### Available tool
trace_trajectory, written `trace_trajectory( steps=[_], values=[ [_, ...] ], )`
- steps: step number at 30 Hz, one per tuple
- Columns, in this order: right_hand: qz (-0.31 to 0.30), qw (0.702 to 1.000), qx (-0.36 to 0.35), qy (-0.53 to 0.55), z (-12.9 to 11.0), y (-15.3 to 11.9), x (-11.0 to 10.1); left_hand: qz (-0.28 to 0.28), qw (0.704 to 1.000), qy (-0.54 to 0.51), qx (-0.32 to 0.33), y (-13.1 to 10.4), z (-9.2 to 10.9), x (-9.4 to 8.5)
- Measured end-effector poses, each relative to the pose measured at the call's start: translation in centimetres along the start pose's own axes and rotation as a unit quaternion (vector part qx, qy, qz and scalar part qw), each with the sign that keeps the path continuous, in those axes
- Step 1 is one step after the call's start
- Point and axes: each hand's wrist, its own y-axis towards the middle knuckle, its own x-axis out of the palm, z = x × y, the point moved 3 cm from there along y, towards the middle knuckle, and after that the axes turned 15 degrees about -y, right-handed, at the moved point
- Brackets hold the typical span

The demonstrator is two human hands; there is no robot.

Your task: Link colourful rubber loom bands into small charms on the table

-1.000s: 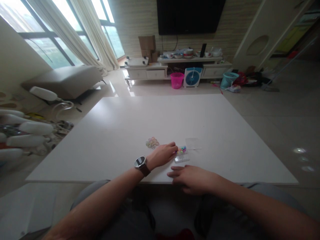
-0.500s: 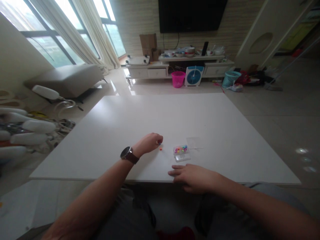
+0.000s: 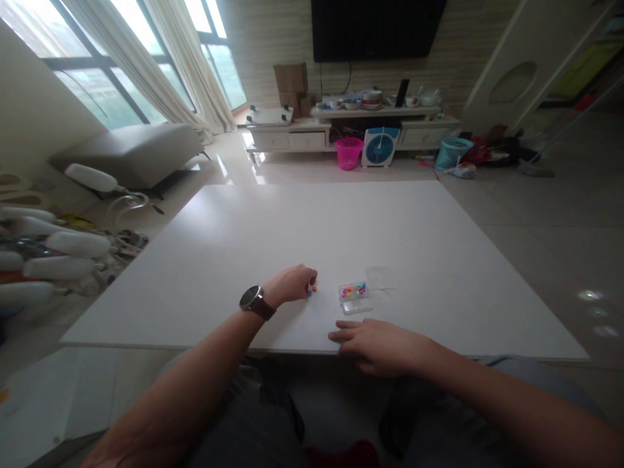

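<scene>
My left hand (image 3: pixel 295 283), with a watch on its wrist, is over the white table (image 3: pixel 312 227). Its fingers are bent down together around a small blue piece (image 3: pixel 309 294). Just right of the fingertips lies a small orange piece (image 3: pixel 314 288). Farther right stands a small clear box (image 3: pixel 353 290) of colourful pieces, its clear lid (image 3: pixel 357 306) open toward me. A flat transparent sheet (image 3: pixel 381 278) lies behind and right of the box. My right hand (image 3: pixel 368 344) rests on the table's front edge with its fingers spread, holding nothing.
Beyond the table are a pink basket (image 3: pixel 350 153), a blue and white fan (image 3: pixel 380 147) and a teal basket (image 3: pixel 453 153) on the floor. White padded objects (image 3: pixel 78 244) crowd the left side, near a grey bench (image 3: pixel 136 153).
My left hand has shifted slightly toward me, and the blue piece at its fingers is now left of and nearer me than the orange piece. My right hand has stayed put.
</scene>
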Motion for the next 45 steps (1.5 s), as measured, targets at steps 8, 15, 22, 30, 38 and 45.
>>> trace_trajectory(
  steps=[8,15,22,30,38,45],
  values=[
    [-0.004,1.0,0.001,0.002,0.1,0.1,0.1,-0.014,1.0,0.001,-0.004,0.0,1.1,-0.2],
    [-0.003,1.0,-0.002,0.004,0.0,0.0,0.1,-0.017,1.0,0.005,-0.013,0.1,1.0,0.0],
    [-0.005,1.0,0.001,-0.006,-0.1,0.0,-0.1,-0.011,0.999,0.001,-0.033,0.1,1.0,0.0],
    [-0.004,1.0,0.003,-0.004,-0.1,0.0,-0.1,-0.015,1.0,-0.012,0.003,0.3,0.9,0.2],
    [-0.01,1.0,0.005,-0.004,-0.1,0.0,-0.1,-0.02,1.0,-0.001,0.005,0.5,0.9,0.2],
    [0.001,1.0,-0.001,0.004,0.0,0.0,0.0,-0.007,1.0,-0.002,-0.022,0.5,0.4,0.4]
  ],
)
